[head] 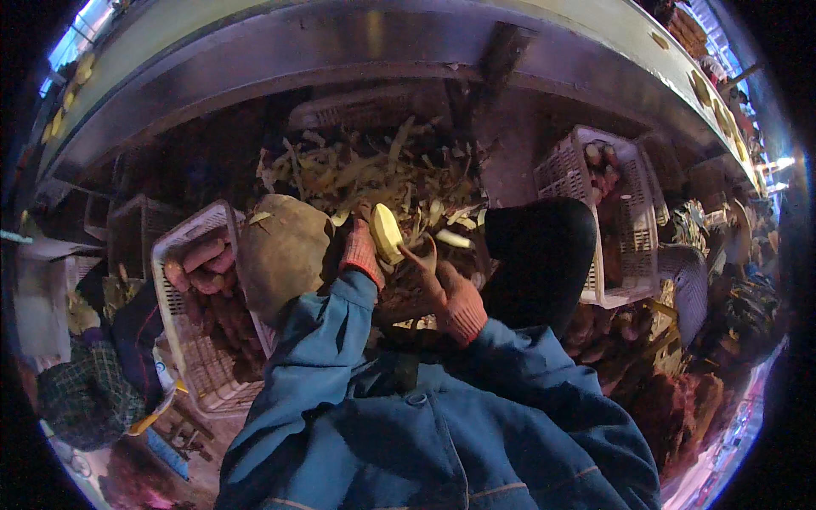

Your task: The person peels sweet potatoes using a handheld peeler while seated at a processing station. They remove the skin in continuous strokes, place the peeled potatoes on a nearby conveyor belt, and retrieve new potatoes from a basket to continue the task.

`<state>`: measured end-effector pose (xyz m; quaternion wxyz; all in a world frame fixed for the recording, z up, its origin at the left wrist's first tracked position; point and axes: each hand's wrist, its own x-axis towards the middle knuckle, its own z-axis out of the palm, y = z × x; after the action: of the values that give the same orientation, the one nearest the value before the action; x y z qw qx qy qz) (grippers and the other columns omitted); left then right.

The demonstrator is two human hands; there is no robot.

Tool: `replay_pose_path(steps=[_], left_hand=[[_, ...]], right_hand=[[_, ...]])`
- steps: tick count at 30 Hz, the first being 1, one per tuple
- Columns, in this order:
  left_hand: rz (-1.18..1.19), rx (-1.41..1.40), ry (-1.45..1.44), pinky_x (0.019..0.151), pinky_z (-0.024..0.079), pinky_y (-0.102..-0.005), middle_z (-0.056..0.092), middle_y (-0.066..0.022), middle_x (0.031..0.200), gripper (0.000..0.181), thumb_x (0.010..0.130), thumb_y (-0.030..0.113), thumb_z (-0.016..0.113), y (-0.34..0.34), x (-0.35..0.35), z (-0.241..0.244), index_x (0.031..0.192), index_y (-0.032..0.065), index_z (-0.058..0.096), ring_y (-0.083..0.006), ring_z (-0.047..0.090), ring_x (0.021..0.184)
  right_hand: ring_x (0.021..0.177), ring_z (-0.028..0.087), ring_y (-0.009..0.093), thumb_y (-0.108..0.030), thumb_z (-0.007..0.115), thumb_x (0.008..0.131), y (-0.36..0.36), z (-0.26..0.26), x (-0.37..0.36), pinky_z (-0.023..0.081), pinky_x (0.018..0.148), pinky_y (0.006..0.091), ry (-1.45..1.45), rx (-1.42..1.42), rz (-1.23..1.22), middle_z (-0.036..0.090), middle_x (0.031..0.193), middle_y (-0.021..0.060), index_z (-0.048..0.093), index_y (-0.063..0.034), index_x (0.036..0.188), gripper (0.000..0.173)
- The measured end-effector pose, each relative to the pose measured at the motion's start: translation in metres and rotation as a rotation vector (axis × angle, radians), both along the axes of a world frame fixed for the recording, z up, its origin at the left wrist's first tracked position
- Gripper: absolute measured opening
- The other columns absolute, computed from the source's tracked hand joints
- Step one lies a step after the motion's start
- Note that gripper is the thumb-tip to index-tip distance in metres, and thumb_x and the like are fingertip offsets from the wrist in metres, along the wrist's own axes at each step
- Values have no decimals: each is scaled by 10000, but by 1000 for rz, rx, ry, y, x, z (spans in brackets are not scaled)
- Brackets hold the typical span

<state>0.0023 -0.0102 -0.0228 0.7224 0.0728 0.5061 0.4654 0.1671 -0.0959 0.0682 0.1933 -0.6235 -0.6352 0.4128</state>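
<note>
My left hand (361, 245), in a knitted orange-red glove, grips a pale yellow peeled root (386, 231), probably a sweet potato, standing nearly upright. In my right hand (456, 299), gloved the same way, is what looks like a Y-shaped peeler (426, 258). One prong of it reaches the lower end of the root; the blade is too blurred to make out. Below and beyond both hands lies a heap of peelings (376, 169). A whitish piece (454, 239) rests on the heap to the right of the peeler.
A plastic crate (213, 382) of reddish unpeeled roots (207, 264) stands at left, another crate (628, 268) at right. A long table (306, 48) crosses in front, with pale pieces (720, 118) on its right end. A person in a checked sleeve (89, 395) is at far left.
</note>
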Motion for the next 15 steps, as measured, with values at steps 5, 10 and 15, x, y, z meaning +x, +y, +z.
replay_pose_path(steps=[5, 10, 15], left_hand=[[30, -83, 68, 928, 407, -431, 457, -102, 1318, 614, 915, 537, 245, 3, -7, 10, 1333, 109, 380, -250, 493, 1148], [87, -86, -115, 936, 388, -444, 426, -101, 1346, 601, 917, 512, 257, 1, 2, 23, 1361, 117, 346, -273, 471, 1157], [43, 16, -69, 883, 439, -413, 485, -103, 1268, 519, 923, 485, 293, -7, 1, 24, 1274, 132, 440, -234, 527, 1053]], right_hand=[[749, 577, 410, -383, 452, 906, -13, -35, -17, 434, 641, 453, 189, -106, -23, 582, 742, 228, 484, -19, 950, 369], [740, 595, 386, -401, 485, 884, -11, -7, -9, 451, 619, 439, 274, -49, -171, 606, 793, 211, 508, -26, 962, 383], [749, 564, 440, -305, 492, 878, -10, -14, -10, 449, 619, 486, -238, -197, 122, 592, 771, 255, 457, -30, 954, 288]])
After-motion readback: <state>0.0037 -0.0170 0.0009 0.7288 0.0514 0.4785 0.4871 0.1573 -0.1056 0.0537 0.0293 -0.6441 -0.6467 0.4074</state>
